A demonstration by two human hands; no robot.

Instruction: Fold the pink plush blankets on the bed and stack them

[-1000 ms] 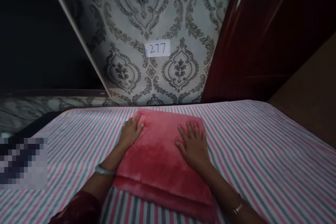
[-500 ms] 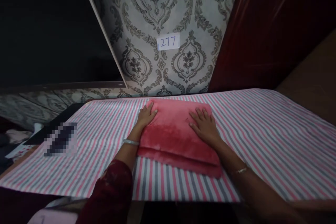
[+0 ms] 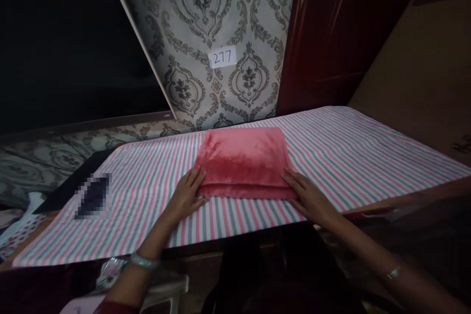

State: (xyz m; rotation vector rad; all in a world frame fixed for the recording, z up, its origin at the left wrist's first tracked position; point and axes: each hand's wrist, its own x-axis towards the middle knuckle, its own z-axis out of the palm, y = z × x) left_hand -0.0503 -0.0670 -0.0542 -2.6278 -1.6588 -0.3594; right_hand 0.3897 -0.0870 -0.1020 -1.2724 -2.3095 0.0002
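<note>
A folded pink plush cloth [image 3: 243,157] lies flat in the middle of a striped sheet, its layered fold facing me. At its near left corner, my left hand [image 3: 185,195] rests with fingers stretched along the side and the thumb apart by the front edge. My right hand [image 3: 307,196] touches the near right corner the same way, fingers extended over the edge and thumb lower down. Neither hand is closed around the cloth. The cloth's underside is hidden.
The pink, grey and white striped sheet [image 3: 349,152] covers a table with a wooden edge [image 3: 408,198]. A blurred-out dark item [image 3: 93,196] lies at left. Behind are a dark screen [image 3: 73,49], patterned wallpaper with a "277" label [image 3: 222,57], and a dark red panel [image 3: 324,34].
Both hands have slid from the top of the plush cloth toward me, down to its near corners. The near fold now lies straighter. The camera view has shifted and turned.
</note>
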